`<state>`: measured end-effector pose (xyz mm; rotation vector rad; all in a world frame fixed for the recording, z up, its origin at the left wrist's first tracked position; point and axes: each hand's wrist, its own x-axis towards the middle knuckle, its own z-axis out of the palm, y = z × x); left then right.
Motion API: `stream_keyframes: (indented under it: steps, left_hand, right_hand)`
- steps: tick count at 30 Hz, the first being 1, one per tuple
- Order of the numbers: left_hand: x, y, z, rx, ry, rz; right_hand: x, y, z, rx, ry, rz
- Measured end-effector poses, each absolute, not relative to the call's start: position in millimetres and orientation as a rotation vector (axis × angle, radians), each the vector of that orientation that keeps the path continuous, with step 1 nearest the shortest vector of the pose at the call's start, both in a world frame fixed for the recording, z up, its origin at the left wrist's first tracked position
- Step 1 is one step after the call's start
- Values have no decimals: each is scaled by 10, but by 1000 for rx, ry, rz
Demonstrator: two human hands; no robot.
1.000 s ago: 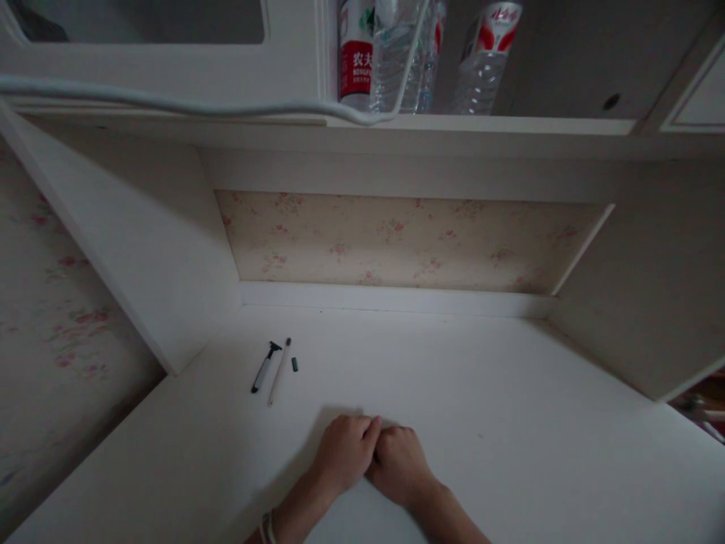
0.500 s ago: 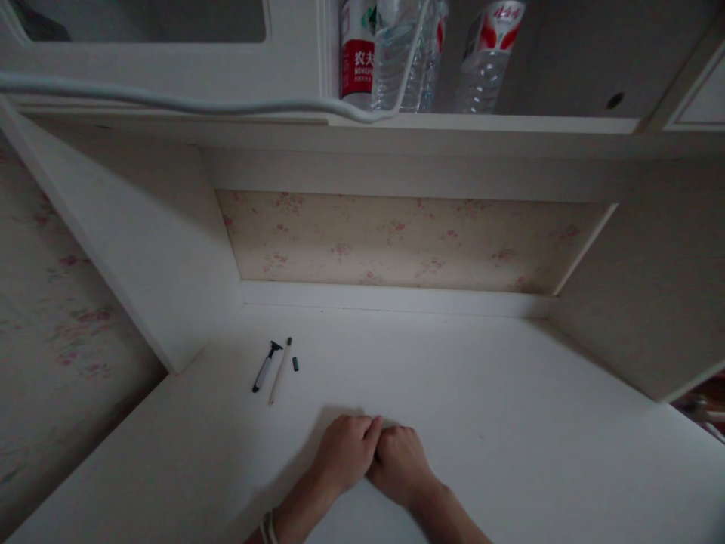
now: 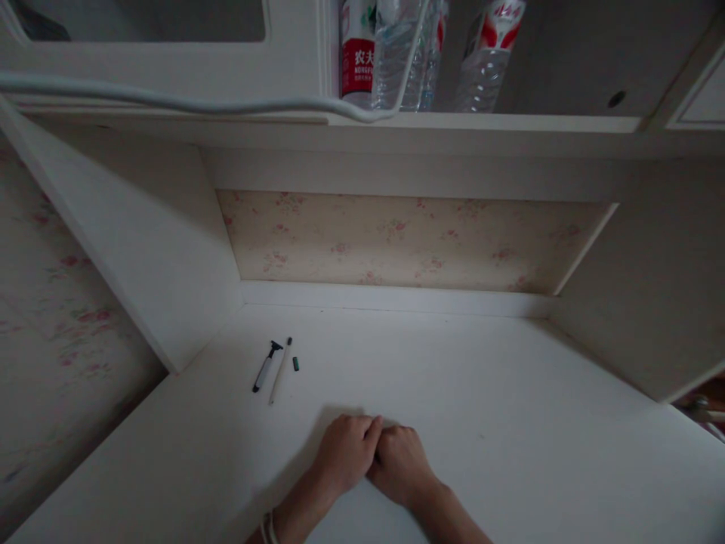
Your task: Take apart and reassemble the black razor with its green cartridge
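My left hand [image 3: 347,447] rests on the white desk, fingers curled into a fist. Its thumb touches my right hand [image 3: 401,462], which is also closed and lies against it. No object shows in either fist, though the palms are hidden. Farther off to the left lie a razor [image 3: 265,370] with a black head and grey handle, a thin pale stick with a dark tip, like a toothbrush [image 3: 279,374], and a small dark green piece [image 3: 295,364]. Neither hand touches these.
The desk [image 3: 453,370] is bounded by a left side panel [image 3: 152,242] and a right side panel [image 3: 646,287]. Overhead, plastic bottles [image 3: 485,75] stand on a shelf [image 3: 510,123]. A white cable [image 3: 198,104] hangs across the cabinet front.
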<state>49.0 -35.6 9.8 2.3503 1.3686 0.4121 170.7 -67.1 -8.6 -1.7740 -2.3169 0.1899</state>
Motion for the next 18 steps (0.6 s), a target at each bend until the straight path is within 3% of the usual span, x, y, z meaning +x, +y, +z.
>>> stream_keyframes:
  steps: [18]
  left_hand:
    - [491,-368,106,2361,1382,402]
  right_hand:
    - [1708,-675,-63,-1791,-2328,200]
